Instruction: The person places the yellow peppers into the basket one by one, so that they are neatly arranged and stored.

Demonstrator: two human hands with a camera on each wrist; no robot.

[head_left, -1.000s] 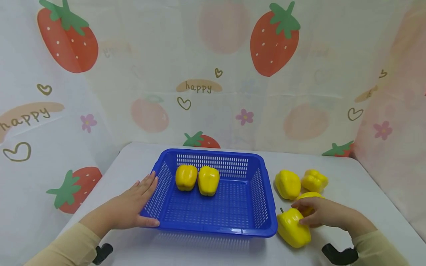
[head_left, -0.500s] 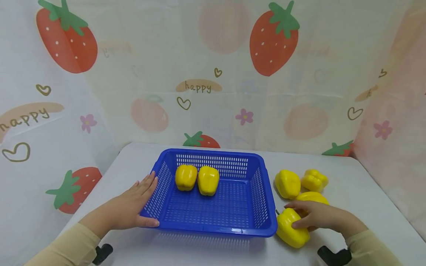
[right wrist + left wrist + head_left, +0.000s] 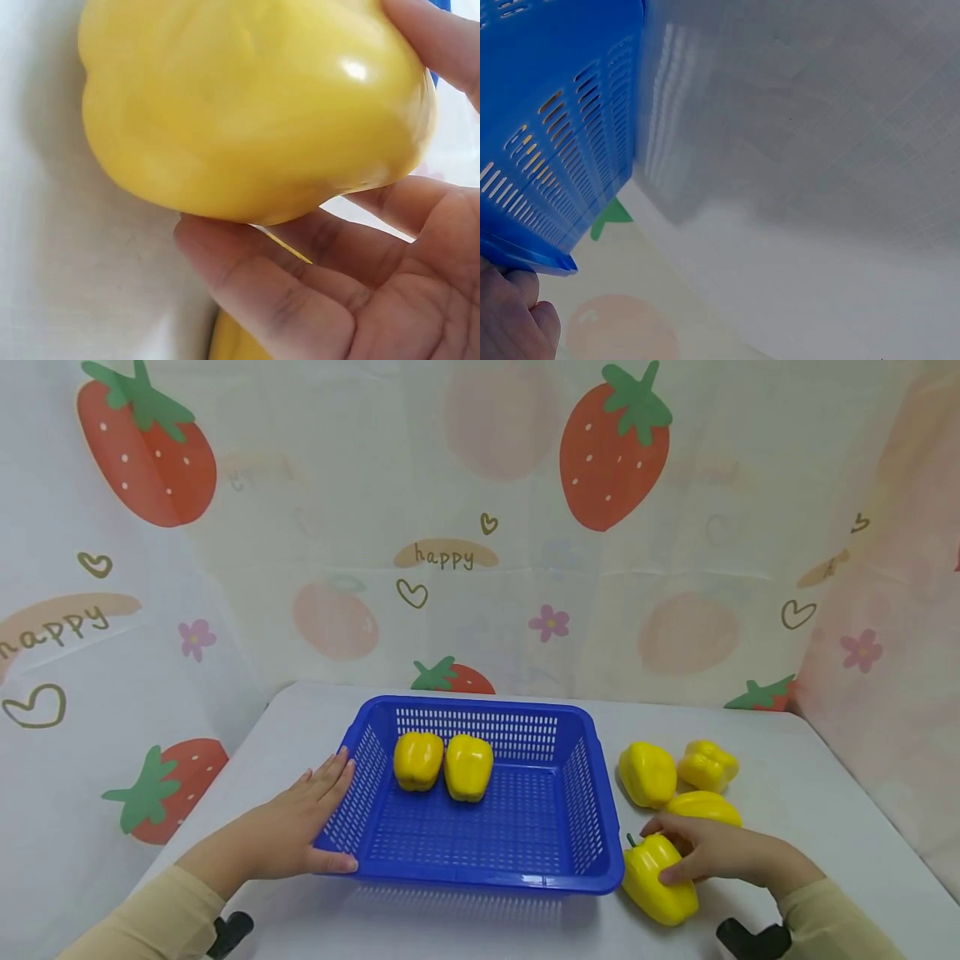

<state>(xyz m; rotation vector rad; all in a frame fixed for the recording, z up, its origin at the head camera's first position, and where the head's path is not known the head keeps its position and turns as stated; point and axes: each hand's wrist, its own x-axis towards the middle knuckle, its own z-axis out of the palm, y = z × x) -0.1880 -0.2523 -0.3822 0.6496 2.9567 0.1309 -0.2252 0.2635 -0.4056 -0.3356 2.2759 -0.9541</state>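
Note:
With fingers straight, my left hand (image 3: 296,822) rests along the left rim of a blue plastic basket (image 3: 480,883). In the left wrist view its fingers (image 3: 517,307) touch the rim. A yellow bell pepper (image 3: 654,887) with a green stem lies just right of the basket, and my right hand (image 3: 723,852) holds it. The thumb lies on top of it and the fingers go behind, partly hidden. In the right wrist view the pepper (image 3: 247,112) sits between thumb and fingers. Two more yellow bell peppers (image 3: 468,768) are inside the basket, at its back left.
Behind my right hand lie three other yellow bell peppers (image 3: 648,774), close together on the white table (image 3: 817,793). A curtain (image 3: 480,468) printed with strawberries and hearts hangs behind the table and along both sides.
My right hand has shifted slightly left and closed its thumb and fingers about the front pepper, which turned a little. The left hand and basket stay put.

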